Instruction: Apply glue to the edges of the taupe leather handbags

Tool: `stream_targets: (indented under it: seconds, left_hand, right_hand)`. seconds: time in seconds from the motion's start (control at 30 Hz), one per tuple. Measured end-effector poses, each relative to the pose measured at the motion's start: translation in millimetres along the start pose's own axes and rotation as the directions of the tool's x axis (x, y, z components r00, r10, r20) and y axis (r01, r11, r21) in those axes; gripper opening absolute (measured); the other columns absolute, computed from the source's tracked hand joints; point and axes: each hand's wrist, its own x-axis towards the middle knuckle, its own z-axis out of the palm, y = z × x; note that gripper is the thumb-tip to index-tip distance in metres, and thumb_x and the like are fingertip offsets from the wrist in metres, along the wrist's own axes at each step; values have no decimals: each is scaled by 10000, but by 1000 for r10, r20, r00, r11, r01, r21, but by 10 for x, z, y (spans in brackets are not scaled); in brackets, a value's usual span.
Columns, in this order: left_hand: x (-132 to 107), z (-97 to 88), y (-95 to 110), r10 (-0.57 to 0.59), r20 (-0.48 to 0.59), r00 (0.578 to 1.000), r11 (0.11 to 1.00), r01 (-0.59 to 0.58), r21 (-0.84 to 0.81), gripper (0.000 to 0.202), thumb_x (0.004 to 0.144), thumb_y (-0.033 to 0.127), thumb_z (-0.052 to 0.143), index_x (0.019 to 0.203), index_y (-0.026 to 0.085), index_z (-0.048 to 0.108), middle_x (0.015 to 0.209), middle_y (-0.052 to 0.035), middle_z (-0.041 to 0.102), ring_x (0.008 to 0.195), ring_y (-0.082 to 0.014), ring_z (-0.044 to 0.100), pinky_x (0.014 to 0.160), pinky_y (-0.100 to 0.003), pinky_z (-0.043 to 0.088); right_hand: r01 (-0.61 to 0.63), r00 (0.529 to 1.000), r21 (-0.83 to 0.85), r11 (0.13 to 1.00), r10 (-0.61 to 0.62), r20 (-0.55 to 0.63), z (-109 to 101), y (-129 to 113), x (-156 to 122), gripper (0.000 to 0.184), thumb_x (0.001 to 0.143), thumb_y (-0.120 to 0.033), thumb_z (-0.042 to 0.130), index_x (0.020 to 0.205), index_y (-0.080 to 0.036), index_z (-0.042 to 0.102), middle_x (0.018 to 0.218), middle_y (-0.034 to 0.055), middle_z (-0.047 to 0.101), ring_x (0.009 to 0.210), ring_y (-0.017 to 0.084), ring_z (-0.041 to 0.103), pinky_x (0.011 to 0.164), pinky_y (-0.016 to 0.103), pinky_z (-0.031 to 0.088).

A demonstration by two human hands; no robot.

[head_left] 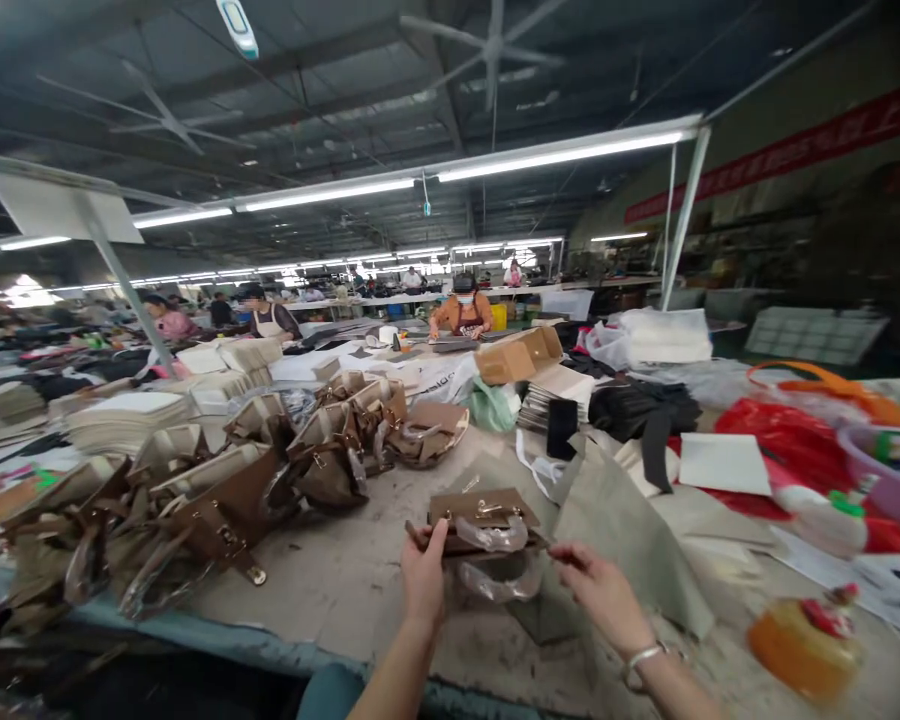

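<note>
A wide workshop with strip lights and ceiling fans surrounds a cluttered worktable (345,592). The brown handbag (484,512) sits on it between the two hands, its handles wrapped in clear plastic. The left hand (424,575) is clamped on the bag's left end, thumb on the near side. The right hand (598,588), well apart from the left, has its fingertips drawn together at the bag's right end; whether they grip anything, I cannot tell. A bracelet (647,655) circles the right wrist. A grey sheet (630,540) lies just beyond the right hand, partly creased. To the left of the left hand stand more brown bags (214,510) in a crowded group. An orange bottle (804,650) is to the right of the right hand. Beyond both hands are a cardboard box (506,362) and, farther off, a co-worker (461,312) in an orange top.
</note>
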Motion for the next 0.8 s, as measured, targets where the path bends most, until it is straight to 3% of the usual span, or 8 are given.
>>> stream_targets:
  seconds: [0.1, 0.2, 0.37, 0.47, 0.57, 0.7, 0.8]
  left_hand:
    - [-54, -3, -172, -78, 49, 996, 997, 78, -4, 530, 555, 545, 857, 807, 157, 598, 726, -38, 674, 667, -188, 628, 600, -259, 491]
    - [-123, 9, -197, -142, 114, 983, 989, 144, -10, 597, 585, 521, 867, 982, 143, 630, 879, -86, 721, 789, -218, 678, 732, -306, 542]
    - [-154, 6, -112, -218, 194, 956, 975, 221, 8, 577, 641, 453, 874, 1081, 141, 669, 1022, -122, 726, 954, -265, 685, 831, -340, 554]
    - [-173, -4, -122, -258, 259, 931, 965, 260, 30, 525, 685, 484, 839, 1057, 134, 719, 1071, -139, 723, 1070, -306, 650, 895, -362, 540]
    - [-200, 0, -148, -231, 210, 950, 967, 200, 160, 470, 709, 522, 803, 963, 133, 744, 1037, -140, 733, 1093, -336, 632, 958, -396, 503]
    - [-230, 9, -146, -165, 163, 973, 960, 121, 252, 456, 735, 520, 773, 984, 140, 732, 1049, -137, 728, 1088, -330, 630, 985, -402, 478]
    - [-245, 1, -139, -159, 233, 959, 964, 100, 245, 501, 738, 547, 763, 1040, 147, 742, 1110, -138, 716, 1137, -339, 604, 1016, -405, 449]
  right_hand:
    - [131, 991, -128, 983, -124, 59, 24, 70, -95, 316, 772, -474, 510, 830, -233, 706, 912, 64, 697, 915, 281, 626, 873, 397, 444]
    - [199, 978, -227, 953, -177, 112, -13, 66, -81, 327, 866, -431, 431, 882, -252, 704, 1005, 50, 681, 995, 251, 603, 922, 359, 411]
    - [164, 976, -385, 908, -94, 194, -45, 33, -10, 239, 829, -425, 569, 696, -244, 652, 655, 10, 619, 650, 212, 583, 648, 310, 405]
    - [133, 989, -454, 881, -87, 120, 21, 26, -7, 118, 758, -344, 646, 751, -226, 640, 744, 33, 633, 718, 230, 588, 666, 312, 383]
    - [121, 992, -447, 886, -98, 76, 109, 46, 2, 119, 759, -300, 630, 844, -219, 651, 911, 68, 648, 848, 254, 604, 751, 331, 398]
    - [81, 996, -350, 933, -66, 55, 208, 126, 26, 132, 781, -343, 611, 785, -214, 639, 848, 74, 662, 829, 265, 623, 782, 362, 429]
    - [7, 998, -203, 979, 5, 61, 274, 181, 21, 182, 770, -378, 611, 839, -211, 630, 786, 60, 691, 769, 255, 660, 736, 357, 483]
